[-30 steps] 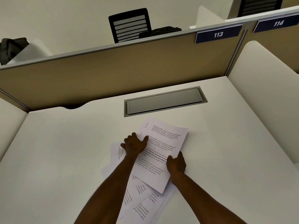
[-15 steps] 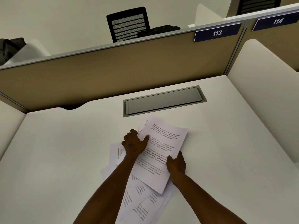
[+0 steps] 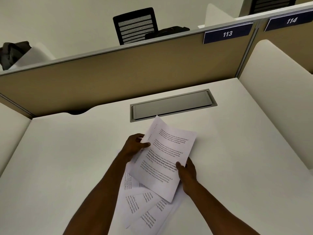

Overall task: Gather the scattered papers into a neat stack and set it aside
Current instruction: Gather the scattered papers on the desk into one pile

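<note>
A printed top sheet (image 3: 166, 155) is tilted up off the white desk (image 3: 67, 158), its far corner raised toward the cable tray. My left hand (image 3: 134, 146) grips its left edge, thumb on top and fingers curled under. My right hand (image 3: 186, 170) pinches its right edge, thumb on the print. Beneath it, several more printed papers (image 3: 145, 211) lie fanned out askew on the desk between my forearms, partly hidden by the top sheet and my left arm.
A grey metal cable tray lid (image 3: 172, 106) is set into the desk just beyond the papers. A tan partition (image 3: 118, 70) closes the back, with a white side panel (image 3: 277, 92) on the right and another at the left. A black chair (image 3: 135, 25) stands behind the partition.
Both hands went from resting on the top sheet to gripping its edges, and the sheet has lifted off the pile with its far end raised.
</note>
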The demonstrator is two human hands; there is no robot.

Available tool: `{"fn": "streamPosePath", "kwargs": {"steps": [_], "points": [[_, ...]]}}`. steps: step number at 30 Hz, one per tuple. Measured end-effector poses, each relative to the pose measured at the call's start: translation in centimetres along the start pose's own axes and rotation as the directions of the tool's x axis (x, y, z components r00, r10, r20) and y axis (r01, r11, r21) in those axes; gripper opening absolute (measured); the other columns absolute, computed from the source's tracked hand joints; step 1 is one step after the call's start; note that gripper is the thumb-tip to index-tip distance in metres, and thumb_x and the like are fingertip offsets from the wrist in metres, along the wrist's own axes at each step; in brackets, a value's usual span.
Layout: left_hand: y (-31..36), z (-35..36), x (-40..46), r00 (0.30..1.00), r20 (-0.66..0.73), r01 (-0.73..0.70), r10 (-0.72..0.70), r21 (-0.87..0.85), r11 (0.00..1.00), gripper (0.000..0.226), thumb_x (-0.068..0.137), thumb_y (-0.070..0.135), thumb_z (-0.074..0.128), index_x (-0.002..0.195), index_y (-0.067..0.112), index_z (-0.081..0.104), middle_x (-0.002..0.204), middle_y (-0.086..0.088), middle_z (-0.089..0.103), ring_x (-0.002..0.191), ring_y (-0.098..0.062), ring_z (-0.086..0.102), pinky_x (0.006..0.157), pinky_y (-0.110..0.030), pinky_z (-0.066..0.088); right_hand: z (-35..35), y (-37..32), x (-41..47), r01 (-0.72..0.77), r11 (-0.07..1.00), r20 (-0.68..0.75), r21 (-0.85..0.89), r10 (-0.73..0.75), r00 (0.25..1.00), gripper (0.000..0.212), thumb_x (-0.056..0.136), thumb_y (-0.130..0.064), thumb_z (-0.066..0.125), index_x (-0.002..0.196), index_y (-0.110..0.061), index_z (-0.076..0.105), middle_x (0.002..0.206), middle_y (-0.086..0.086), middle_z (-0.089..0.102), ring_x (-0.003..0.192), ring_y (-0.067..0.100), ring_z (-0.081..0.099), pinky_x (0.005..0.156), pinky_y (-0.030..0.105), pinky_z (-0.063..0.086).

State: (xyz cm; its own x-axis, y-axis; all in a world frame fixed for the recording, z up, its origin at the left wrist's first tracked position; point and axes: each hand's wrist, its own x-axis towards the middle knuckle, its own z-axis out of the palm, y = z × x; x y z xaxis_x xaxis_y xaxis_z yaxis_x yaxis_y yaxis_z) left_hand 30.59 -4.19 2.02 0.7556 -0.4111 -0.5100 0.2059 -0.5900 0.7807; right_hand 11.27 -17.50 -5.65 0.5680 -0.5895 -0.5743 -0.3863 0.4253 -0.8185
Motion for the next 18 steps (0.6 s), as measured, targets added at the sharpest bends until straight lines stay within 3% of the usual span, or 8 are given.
{"fn": "streamPosePath", "kwargs": {"steps": [4, 9, 13, 16, 18], "points": [[0.3, -0.5, -0.8, 0.982, 0.186, 0.031, -0.029, -0.006, 1.000, 0.056, 0.082, 0.016, 0.078, 0.133, 0.012, 0.056, 0.120, -0.014, 0.070, 0.106, -0.037, 0.069, 0.094, -0.059, 0.054, -0.3, -0.2, 0.2, -0.013, 0.997, 0.060, 0.081, 0.008, 0.998, 0.047, 0.094, -0.002, 0.057, 0.138, -0.016, 0.051, 0.129, 0.008, 0.062, 0.109, 0.022, 0.062, 0.096, 0.037, 0.051], [0.3, 0.7, -1.9, 0.984, 0.178, -0.066, 0.027, 0.217, 0.974, 0.072, 0.082, 0.019, 0.079, 0.142, 0.023, 0.041, 0.132, -0.009, 0.061, 0.117, -0.032, 0.062, 0.101, -0.056, 0.050, -0.4, -0.7, 0.6, -0.017, 0.993, 0.116, 0.114, 0.003, 0.993, 0.045, 0.093, -0.003, 0.060, 0.134, -0.020, 0.053, 0.122, 0.002, 0.065, 0.100, 0.013, 0.063, 0.090, 0.033, 0.053], [0.9, 1.3, -2.6, 0.983, 0.156, -0.139, 0.100, 0.262, 0.955, 0.063, 0.089, 0.012, 0.069, 0.142, 0.021, 0.037, 0.135, -0.012, 0.058, 0.117, -0.034, 0.063, 0.096, -0.056, 0.054, -0.5, -1.3, 0.9, -0.019, 0.994, 0.150, 0.107, 0.002, 0.989, 0.044, 0.093, -0.004, 0.059, 0.134, -0.020, 0.052, 0.126, 0.005, 0.064, 0.107, 0.019, 0.063, 0.102, 0.046, 0.049], [1.9, 1.2, -3.3, 0.976, 0.128, -0.197, 0.175, 0.190, 0.962, 0.059, 0.091, 0.011, 0.066, 0.141, 0.022, 0.037, 0.134, -0.010, 0.057, 0.115, -0.033, 0.064, 0.092, -0.056, 0.056, -1.0, -2.2, 1.3, -0.004, 0.993, 0.136, 0.122, -0.012, 0.991, 0.048, 0.092, -0.006, 0.062, 0.137, -0.018, 0.051, 0.129, 0.007, 0.063, 0.114, 0.027, 0.061, 0.103, 0.050, 0.048], [2.4, 1.2, -4.0, 0.970, 0.104, -0.229, 0.221, 0.067, 0.971, 0.060, 0.092, 0.010, 0.066, 0.142, 0.023, 0.037, 0.135, -0.009, 0.057, 0.112, -0.032, 0.066, 0.089, -0.056, 0.057, -1.5, -3.3, 1.4, 0.024, 0.988, 0.130, 0.151, -0.044, 0.991, 0.043, 0.088, -0.010, 0.067, 0.127, -0.025, 0.059, 0.120, 0.002, 0.068, 0.108, 0.024, 0.065, 0.090, 0.046, 0.056]]}}
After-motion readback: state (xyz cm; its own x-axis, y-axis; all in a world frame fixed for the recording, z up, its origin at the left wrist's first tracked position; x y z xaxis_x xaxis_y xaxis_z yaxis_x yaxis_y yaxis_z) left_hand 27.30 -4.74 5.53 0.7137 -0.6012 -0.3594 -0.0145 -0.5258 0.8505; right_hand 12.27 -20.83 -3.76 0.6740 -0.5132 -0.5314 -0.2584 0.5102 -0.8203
